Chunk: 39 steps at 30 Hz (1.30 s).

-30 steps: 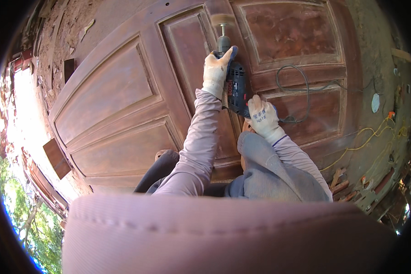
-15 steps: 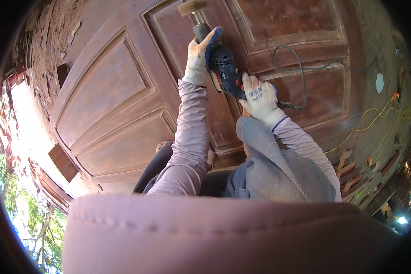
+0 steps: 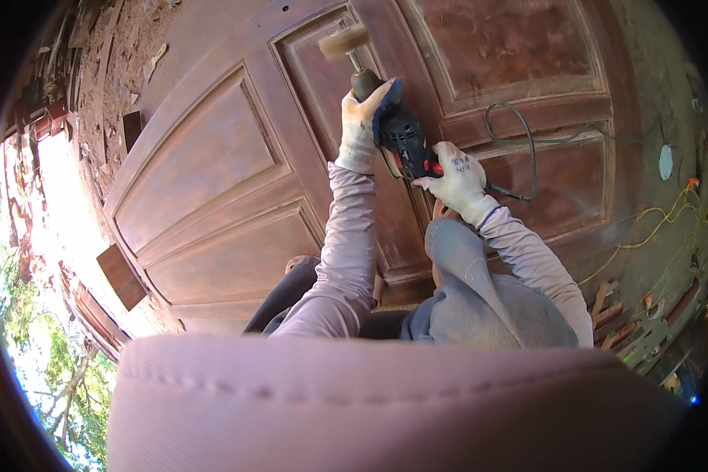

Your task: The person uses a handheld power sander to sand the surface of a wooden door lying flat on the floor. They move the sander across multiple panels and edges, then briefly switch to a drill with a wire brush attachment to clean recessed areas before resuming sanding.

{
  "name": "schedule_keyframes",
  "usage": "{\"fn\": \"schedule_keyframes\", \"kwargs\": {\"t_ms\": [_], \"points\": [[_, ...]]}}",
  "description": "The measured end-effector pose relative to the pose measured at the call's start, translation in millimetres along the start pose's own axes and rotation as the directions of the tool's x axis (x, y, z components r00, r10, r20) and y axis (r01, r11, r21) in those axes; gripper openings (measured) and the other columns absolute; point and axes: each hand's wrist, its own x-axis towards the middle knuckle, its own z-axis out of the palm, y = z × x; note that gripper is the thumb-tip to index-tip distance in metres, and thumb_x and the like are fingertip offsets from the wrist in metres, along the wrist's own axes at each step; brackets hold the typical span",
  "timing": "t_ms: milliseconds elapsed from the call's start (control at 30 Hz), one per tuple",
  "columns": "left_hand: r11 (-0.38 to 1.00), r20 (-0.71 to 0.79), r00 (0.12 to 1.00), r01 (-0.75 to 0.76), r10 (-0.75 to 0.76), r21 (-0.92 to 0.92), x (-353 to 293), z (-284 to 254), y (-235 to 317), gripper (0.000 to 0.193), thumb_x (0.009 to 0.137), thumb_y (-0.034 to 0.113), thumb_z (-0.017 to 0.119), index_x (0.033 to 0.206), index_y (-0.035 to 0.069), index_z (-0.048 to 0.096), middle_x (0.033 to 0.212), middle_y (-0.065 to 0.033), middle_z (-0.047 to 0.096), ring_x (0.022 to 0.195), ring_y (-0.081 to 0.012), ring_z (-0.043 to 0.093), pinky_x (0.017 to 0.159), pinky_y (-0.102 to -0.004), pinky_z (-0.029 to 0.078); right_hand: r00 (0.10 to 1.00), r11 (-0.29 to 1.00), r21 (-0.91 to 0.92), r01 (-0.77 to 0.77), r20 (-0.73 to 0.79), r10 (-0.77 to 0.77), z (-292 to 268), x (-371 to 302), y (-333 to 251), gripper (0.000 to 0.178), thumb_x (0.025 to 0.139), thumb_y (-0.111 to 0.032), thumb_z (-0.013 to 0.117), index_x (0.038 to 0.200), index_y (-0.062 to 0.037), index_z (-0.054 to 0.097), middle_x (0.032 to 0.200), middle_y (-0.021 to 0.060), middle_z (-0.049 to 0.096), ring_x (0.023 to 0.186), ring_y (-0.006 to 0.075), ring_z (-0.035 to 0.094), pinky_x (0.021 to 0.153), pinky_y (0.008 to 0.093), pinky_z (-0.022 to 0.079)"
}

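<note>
Both my hands, in whitish work gloves, grip a dark corded power drill (image 3: 403,140) with red parts. My left hand (image 3: 359,118) wraps round the front of its body, just behind the chuck. At the rear, my right hand (image 3: 459,176) is closed on the handle. From the chuck sticks a round brush-like attachment (image 3: 344,42), blurred as if spinning. It is over a recessed panel of a brown wooden door (image 3: 295,110) lying flat in front of me; whether it touches the wood I cannot tell.
The drill's dark cable (image 3: 533,169) loops over the door's right panels. Beyond the right edge runs a yellow cord (image 3: 645,212) on the ground, near wood scraps (image 3: 610,318). A brown wooden board (image 3: 120,277) juts out at the left edge. My knee (image 3: 456,259) is close to the door.
The whole view has shifted, so the door appears farther right and slightly lower. The brush has moved down inside the view with the drill; both hands keep their hold.
</note>
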Motion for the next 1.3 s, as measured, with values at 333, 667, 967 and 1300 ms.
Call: {"fn": "schedule_keyframes", "kwargs": {"t_ms": [333, 667, 967, 1300], "points": [[1.000, 0.004, 1.000, 0.000, 0.000, 0.006, 7.4, -5.1, -3.5, 0.023, 0.081, 0.018, 0.072, 0.089, -0.002, 0.063, 0.077, -0.0086, 0.065, 0.068, -0.0173, 0.065, 0.062, -0.0288, 0.053, 0.998, 0.989, -0.139, 0.045, 0.055, -0.038, -3.9, -3.0, -5.7, 0.067, 0.066, -0.042, 0.078, 0.112, -0.0062, 0.046, 0.100, 0.0134, 0.058, 0.091, 0.0345, 0.060, 0.075, 0.0439, 0.048], [0.999, 0.028, 0.999, 0.032, -0.031, -0.039, 6.2, -4.5, 4.9, 0.021, 0.083, 0.019, 0.070, 0.089, -0.001, 0.064, 0.076, -0.0083, 0.065, 0.066, -0.0166, 0.064, 0.062, -0.0278, 0.053, 0.988, 0.962, -0.223, 0.155, 0.011, -0.157, 2.0, -6.9, -6.5, 0.084, 0.065, -0.042, 0.077, 0.127, -0.0008, 0.039, 0.103, 0.0163, 0.056, 0.092, 0.0341, 0.060, 0.078, 0.0435, 0.048], [0.991, 0.018, 0.999, 0.042, -0.040, -0.128, 10.6, -3.4, 10.2, 0.020, 0.081, 0.014, 0.072, 0.087, -0.002, 0.062, 0.072, -0.0073, 0.064, 0.058, -0.0154, 0.061, 0.053, -0.0275, 0.050, 0.988, 0.962, -0.226, 0.152, 0.000, -0.156, 3.9, -7.2, -8.0, 0.082, 0.066, -0.040, 0.077, 0.128, -0.0022, 0.038, 0.104, 0.0153, 0.055, 0.096, 0.0323, 0.059, 0.082, 0.0427, 0.046], [1.000, 0.010, 1.000, 0.016, -0.016, -0.012, 10.2, -4.4, 9.2, 0.016, 0.084, 0.013, 0.068, 0.090, -0.001, 0.065, 0.076, -0.0077, 0.063, 0.066, -0.0167, 0.064, 0.060, -0.0285, 0.054, 0.984, 0.946, -0.282, 0.162, -0.024, -0.176, 7.5, -7.2, -6.4, 0.083, 0.066, -0.042, 0.076, 0.128, -0.0026, 0.038, 0.102, 0.0145, 0.054, 0.094, 0.0310, 0.059, 0.080, 0.0416, 0.047]]}}
